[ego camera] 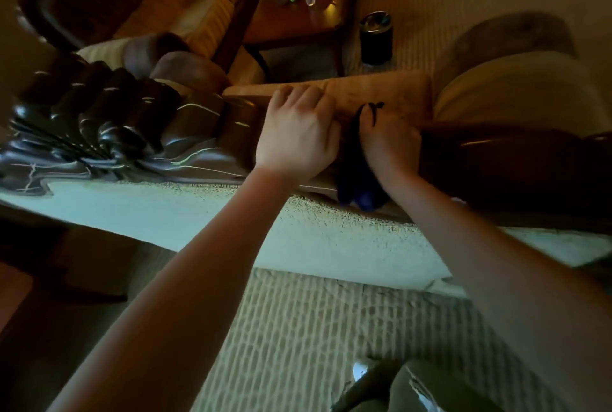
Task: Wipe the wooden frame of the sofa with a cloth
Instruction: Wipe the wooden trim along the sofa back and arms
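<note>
Cloth: dark blue; bunched and held under the right hand, pressed on the top rail of the wooden frame; a loose end is seen hanging over the near side of the rail.
Right-hand fingers: curled round the cloth and gripping it; fingertips hidden by the fabric.
Left hand: laid on the rail just beside the cloth; fingers bent over the far edge, nothing grasped; judged to be bracing.
Frame axis: the rail's long axis is seen running left to right across the view; carved scrollwork lies to the left, a smooth dark stretch to the right.
Governing relation: the smooth rail extends rightward from the cloth, on the right hand's side; the left hand stands between cloth and carving.
Step judged: wiping in progress; strokes are best directed along the rail axis.
Surroundings: sofa cushion beyond the rail; cluttered counter further off.
</note>
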`<move>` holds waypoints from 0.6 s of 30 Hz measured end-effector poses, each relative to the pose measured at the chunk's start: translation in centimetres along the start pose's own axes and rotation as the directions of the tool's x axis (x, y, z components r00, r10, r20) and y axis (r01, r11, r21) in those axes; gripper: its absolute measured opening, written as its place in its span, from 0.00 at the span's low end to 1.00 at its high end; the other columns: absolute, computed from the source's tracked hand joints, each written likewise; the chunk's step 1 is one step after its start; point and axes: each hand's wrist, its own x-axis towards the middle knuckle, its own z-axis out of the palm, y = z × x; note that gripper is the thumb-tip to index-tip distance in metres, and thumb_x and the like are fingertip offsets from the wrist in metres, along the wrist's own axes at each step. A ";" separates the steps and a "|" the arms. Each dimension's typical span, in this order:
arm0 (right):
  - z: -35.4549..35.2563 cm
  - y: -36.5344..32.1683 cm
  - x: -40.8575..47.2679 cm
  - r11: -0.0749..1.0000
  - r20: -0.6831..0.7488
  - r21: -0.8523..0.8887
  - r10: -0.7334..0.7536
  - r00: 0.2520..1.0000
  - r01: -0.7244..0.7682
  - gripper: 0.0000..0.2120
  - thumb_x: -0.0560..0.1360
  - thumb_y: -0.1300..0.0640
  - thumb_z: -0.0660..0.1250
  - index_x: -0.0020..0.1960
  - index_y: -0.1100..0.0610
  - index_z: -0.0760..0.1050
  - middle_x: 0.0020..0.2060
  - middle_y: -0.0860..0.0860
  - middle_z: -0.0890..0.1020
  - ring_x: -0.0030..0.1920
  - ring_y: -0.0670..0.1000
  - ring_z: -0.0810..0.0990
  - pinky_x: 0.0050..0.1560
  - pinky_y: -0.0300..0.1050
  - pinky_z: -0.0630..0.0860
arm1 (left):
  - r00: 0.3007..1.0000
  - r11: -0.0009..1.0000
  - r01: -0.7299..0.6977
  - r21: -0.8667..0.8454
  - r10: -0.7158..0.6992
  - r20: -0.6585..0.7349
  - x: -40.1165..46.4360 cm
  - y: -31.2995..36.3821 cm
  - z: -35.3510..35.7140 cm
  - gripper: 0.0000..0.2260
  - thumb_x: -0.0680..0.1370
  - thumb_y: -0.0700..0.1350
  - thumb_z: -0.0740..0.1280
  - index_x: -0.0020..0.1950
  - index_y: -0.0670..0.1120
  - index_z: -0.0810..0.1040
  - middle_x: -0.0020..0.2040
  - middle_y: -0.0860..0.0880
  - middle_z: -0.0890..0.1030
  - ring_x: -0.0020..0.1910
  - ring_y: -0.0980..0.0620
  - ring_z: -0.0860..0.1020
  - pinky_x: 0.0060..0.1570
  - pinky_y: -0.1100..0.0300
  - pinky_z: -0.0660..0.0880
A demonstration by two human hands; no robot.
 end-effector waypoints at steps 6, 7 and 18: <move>1.5 1.8 -8.9 0.975 -0.278 -0.099 -0.218 0.935 0.198 0.20 0.79 0.49 0.54 0.64 0.58 0.74 0.61 0.58 0.77 0.65 0.60 0.72 0.64 0.56 0.66 | 0.996 0.998 0.002 -0.068 -0.009 -0.093 -0.2 0.2 -0.1 0.09 0.71 0.41 0.58 0.37 0.38 0.75 0.35 0.40 0.77 0.37 0.40 0.76 0.40 0.52 0.72; 1.5 2.0 -8.8 0.969 -0.289 -0.110 -0.242 0.926 0.219 0.20 0.79 0.50 0.55 0.63 0.58 0.75 0.60 0.58 0.78 0.64 0.60 0.73 0.63 0.56 0.68 | 0.996 0.998 0.000 -0.066 -0.006 -0.092 -0.3 0.3 -0.1 0.09 0.71 0.41 0.58 0.37 0.38 0.75 0.35 0.40 0.77 0.36 0.40 0.76 0.39 0.53 0.71; -1.0 2.2 0.2 0.989 -0.091 -0.125 0.070 0.993 -0.081 0.22 0.79 0.50 0.48 0.52 0.60 0.78 0.52 0.60 0.80 0.53 0.60 0.78 0.52 0.51 0.68 | 0.999 0.999 -0.016 0.040 0.018 -0.046 -0.1 0.3 -0.3 0.09 0.72 0.42 0.59 0.39 0.39 0.76 0.37 0.41 0.78 0.33 0.41 0.77 0.28 0.61 0.61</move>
